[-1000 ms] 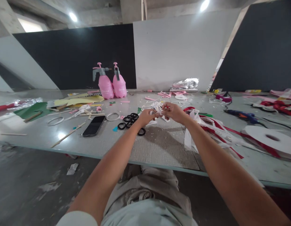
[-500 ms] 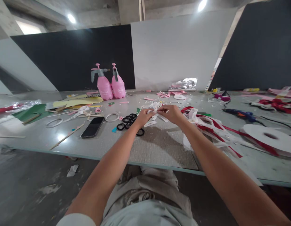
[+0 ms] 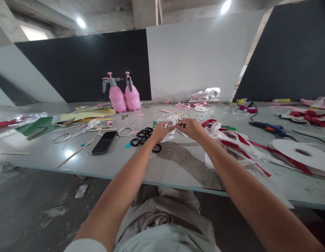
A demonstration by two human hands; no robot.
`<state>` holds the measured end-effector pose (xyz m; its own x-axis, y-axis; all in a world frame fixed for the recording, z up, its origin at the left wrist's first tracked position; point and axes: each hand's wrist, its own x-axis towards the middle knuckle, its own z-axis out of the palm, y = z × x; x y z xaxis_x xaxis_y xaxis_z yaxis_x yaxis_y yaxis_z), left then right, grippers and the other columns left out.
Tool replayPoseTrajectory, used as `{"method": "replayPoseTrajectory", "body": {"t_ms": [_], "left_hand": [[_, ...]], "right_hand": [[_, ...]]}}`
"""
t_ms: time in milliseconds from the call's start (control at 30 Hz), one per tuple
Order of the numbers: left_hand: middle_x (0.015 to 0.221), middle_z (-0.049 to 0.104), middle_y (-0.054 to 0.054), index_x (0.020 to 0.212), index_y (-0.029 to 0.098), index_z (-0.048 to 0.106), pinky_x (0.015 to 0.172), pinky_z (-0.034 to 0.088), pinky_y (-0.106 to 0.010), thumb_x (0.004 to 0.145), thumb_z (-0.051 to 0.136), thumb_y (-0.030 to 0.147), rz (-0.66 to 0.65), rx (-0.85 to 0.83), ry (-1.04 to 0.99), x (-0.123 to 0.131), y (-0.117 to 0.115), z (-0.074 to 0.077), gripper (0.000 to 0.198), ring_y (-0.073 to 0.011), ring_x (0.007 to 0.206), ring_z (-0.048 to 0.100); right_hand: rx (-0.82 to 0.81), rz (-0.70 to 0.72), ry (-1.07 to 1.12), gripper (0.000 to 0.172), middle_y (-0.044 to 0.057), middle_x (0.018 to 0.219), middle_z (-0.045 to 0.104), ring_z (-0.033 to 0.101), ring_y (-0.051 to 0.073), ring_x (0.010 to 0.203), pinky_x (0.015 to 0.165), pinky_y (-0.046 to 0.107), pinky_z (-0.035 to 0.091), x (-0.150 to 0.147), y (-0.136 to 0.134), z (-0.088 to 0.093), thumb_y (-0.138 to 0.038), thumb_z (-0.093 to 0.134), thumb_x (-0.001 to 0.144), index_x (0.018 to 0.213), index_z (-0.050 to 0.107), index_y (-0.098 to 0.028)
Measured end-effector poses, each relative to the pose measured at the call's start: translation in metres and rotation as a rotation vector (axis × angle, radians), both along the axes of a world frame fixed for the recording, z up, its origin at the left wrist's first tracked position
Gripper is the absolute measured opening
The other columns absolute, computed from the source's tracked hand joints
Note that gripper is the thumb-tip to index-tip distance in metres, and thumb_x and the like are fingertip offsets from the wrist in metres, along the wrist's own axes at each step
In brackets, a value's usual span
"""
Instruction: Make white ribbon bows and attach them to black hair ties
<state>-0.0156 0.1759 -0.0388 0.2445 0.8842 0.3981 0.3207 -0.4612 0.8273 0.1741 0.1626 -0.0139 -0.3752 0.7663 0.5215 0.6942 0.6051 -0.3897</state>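
Observation:
Both my hands meet over the middle of the grey table [image 3: 178, 168]. My left hand [image 3: 160, 131] and my right hand [image 3: 192, 127] each pinch a small piece of white ribbon [image 3: 173, 124] between them, held just above the tabletop. A short white ribbon strip [image 3: 167, 138] lies under my left hand. Several black rings [image 3: 144, 134] lie just left of my left hand. A tangle of red and white ribbon [image 3: 236, 141] spreads to the right of my right hand.
A black phone [image 3: 104, 142] lies left of the rings, with white rings [image 3: 125, 131] and wooden sticks [image 3: 74, 153] around it. Two pink spray bottles [image 3: 124, 97] stand at the back. A large white ribbon spool [image 3: 304, 155] and a blue glue gun [image 3: 270, 128] are at the right.
My hands have stayed together on the white ribbon, shifting slightly as the fingers work it. The view has shifted a little.

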Motion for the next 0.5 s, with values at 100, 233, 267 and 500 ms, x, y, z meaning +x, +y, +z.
{"method": "replayPoseTrajectory", "body": {"t_ms": [100,233,267,500], "left_hand": [[0.060,0.050,0.003,0.082,0.014,0.068,0.059,0.033,-0.022,0.071,0.066,0.045,0.007,0.012,0.022,-0.0008,0.0012,-0.0004,0.033,-0.0100,0.060,0.041],[0.064,0.055,0.001,0.086,0.014,0.069,0.063,0.037,-0.022,0.074,0.064,0.041,0.002,0.023,0.052,-0.0013,0.0024,-0.0021,0.030,-0.0120,0.065,0.048],[0.065,0.056,0.001,0.087,0.014,0.069,0.064,0.037,-0.023,0.074,0.064,0.040,-0.004,0.026,0.061,-0.0013,0.0025,-0.0023,0.029,-0.0125,0.066,0.049],[0.068,0.057,0.001,0.085,0.015,0.071,0.064,0.037,-0.023,0.076,0.062,0.042,-0.044,0.035,0.120,-0.0008,0.0021,-0.0018,0.030,-0.0129,0.067,0.049]], "right_hand": [[0.012,-0.005,-0.034,0.023,0.005,0.083,0.072,0.061,0.016,0.072,0.064,0.025,0.038,-0.0010,-0.0007,0.0008,-0.029,0.054,0.082,0.087,0.075,-0.020],[0.024,0.003,-0.045,0.021,0.004,0.079,0.071,0.060,0.015,0.069,0.062,0.024,0.037,-0.0016,-0.0005,-0.0006,-0.027,0.054,0.080,0.083,0.074,-0.020],[0.025,0.000,-0.048,0.021,0.004,0.078,0.071,0.060,0.015,0.068,0.061,0.024,0.036,-0.0017,-0.0004,-0.0011,-0.027,0.055,0.079,0.082,0.074,-0.020],[0.058,-0.100,-0.119,0.017,0.003,0.077,0.071,0.060,0.016,0.069,0.059,0.024,0.035,-0.0058,-0.0003,-0.0041,-0.023,0.056,0.070,0.078,0.071,-0.020]]}}
